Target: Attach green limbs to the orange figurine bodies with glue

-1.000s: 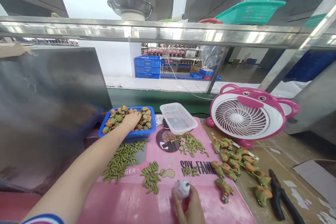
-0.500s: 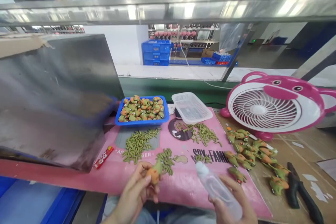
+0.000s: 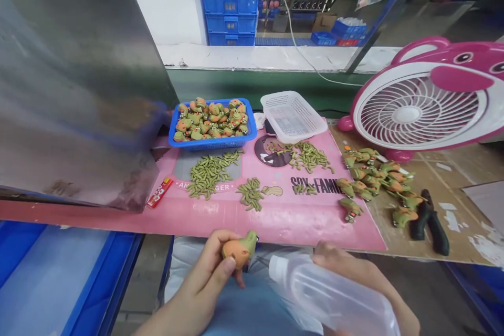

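Note:
My left hand (image 3: 208,278) pinches a small orange and green figure (image 3: 237,252) between thumb and fingers, just in front of the mat's near edge. Its green head points right, toward the bottle. My right hand (image 3: 354,273) is wrapped round a translucent squeeze bottle (image 3: 334,289), whose white cap (image 3: 277,269) points left at the figure, a short gap away. Small green curved pieces lie on the pink mat (image 3: 220,218) in a left pile (image 3: 208,173), a middle pile (image 3: 251,193) and a right pile (image 3: 309,156).
A blue basket (image 3: 212,143) of figures and a white basket (image 3: 295,118) stand behind the piles. More figures (image 3: 370,181) and black-handled pliers (image 3: 429,226) lie right, below a pink fan (image 3: 421,105). A red packet (image 3: 160,192) lies beside a metal box (image 3: 79,89) at left.
The view has tilted down, so the table sits higher in the picture. The bottle has swung from upright-leaning to nearly level, its cap nearer the figure. Both hands keep their hold.

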`<state>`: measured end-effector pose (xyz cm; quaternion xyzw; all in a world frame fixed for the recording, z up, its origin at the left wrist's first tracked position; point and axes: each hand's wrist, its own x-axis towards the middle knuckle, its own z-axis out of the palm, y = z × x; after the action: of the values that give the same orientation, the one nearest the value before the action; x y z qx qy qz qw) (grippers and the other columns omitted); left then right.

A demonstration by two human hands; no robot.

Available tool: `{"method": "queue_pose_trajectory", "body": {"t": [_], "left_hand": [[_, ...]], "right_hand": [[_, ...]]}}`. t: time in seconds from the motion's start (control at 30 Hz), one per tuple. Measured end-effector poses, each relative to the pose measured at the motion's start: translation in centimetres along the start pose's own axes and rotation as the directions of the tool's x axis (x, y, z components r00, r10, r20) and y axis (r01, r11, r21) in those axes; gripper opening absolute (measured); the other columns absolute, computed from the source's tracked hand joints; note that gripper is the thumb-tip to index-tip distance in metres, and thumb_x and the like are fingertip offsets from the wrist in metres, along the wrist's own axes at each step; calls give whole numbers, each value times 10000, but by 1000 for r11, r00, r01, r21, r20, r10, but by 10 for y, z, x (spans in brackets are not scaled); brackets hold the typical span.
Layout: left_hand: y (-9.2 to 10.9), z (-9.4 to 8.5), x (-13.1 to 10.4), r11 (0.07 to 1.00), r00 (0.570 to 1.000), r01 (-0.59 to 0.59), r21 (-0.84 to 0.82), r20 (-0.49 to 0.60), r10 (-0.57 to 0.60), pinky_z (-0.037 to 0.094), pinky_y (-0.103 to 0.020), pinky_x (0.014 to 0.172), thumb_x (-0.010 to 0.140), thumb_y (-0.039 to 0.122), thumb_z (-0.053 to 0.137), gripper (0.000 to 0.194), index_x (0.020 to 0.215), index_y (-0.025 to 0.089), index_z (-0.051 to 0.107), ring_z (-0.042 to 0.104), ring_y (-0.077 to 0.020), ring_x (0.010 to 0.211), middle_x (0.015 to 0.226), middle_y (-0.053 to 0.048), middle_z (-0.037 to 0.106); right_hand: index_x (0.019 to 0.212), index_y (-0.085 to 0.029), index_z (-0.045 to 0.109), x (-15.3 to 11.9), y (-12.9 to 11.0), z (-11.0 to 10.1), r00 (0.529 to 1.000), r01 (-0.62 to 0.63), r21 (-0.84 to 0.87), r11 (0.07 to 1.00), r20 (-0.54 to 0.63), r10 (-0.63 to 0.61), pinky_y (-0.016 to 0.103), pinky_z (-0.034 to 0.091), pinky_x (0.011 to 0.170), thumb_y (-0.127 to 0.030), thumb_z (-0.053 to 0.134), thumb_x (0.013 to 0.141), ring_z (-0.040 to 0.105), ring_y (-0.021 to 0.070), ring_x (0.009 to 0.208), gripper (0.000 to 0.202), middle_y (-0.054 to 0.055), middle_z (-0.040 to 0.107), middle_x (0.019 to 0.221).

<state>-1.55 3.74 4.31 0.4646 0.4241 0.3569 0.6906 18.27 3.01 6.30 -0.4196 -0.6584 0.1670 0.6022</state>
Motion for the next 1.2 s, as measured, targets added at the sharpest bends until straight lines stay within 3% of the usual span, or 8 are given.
{"method": "queue_pose_trajectory", "body": {"t": [0.1,0.27,0.73,1.2], "left_hand": [[4,1,-2,995,999,28,91,12,-29,341,-290,772,877,425,400,241,1058,269,429,523,-149,740,733,41,583],[6,1,-4,986,1000,15,167,23,-19,330,-289,777,884,426,373,236,1052,266,422,506,-160,758,734,36,569],[4,3,-7,986,1000,-17,164,1,17,355,-268,749,887,388,393,206,1044,270,455,520,-154,730,723,30,586],[5,4,-8,993,1000,10,118,-20,-8,364,-296,698,865,396,431,222,1033,259,478,506,-175,688,705,20,571]], "right_hand": [[1037,-139,540,2,-3,2,996,91,33,995,10,-91,289,384,392,-382,475,831,469,149,419,325,0,483,551],[1033,-138,535,1,-5,1,995,88,11,996,49,-89,294,379,388,-316,469,836,489,162,446,273,20,509,584],[1026,-132,526,4,-6,6,992,114,76,991,46,-118,266,373,375,-272,466,828,418,117,417,250,19,521,606],[1021,-142,531,5,-11,3,994,96,29,995,58,-98,272,356,359,-266,464,831,462,137,431,237,26,525,606]]}}
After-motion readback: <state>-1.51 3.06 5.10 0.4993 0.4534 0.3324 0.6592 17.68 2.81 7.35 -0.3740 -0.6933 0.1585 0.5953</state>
